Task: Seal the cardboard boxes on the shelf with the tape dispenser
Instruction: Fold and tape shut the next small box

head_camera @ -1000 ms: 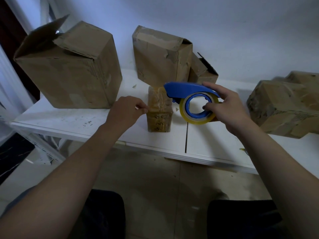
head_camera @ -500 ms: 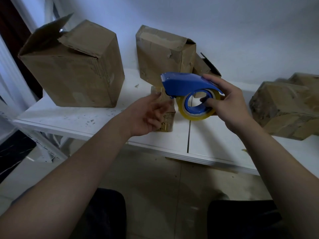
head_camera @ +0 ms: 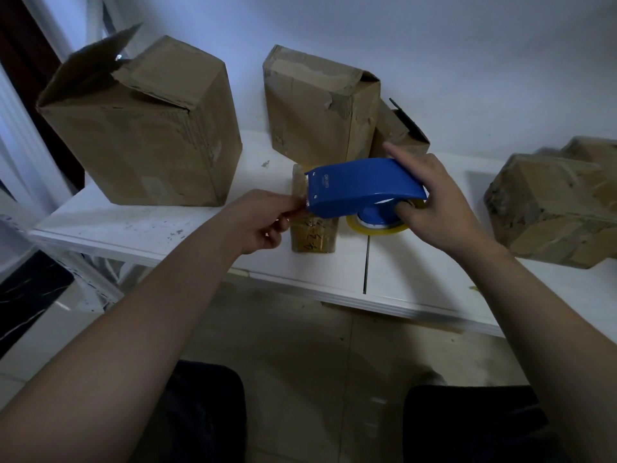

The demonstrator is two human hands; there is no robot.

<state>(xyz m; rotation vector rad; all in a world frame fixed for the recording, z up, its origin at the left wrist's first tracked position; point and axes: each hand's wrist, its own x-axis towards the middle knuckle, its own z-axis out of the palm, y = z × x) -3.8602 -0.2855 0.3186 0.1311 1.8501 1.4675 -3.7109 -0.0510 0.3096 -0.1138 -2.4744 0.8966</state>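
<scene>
A: Tape dispenser [head_camera: 364, 190]: how was it laid?
B: It was held over the small box [head_camera: 314, 238] on the shelf [head_camera: 133, 225], long axis crosswise. Its mouth was pinched by fingers of the left hand [head_camera: 263, 225], its core clamped by fingers of the right hand [head_camera: 444, 208].

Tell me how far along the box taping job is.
Done: the small box looks wrapped in glossy tape. In hand: the right hand grips the blue tape dispenser by it while the left hand pinches what seems the tape end. Left: the large box has a flap standing open.
</scene>
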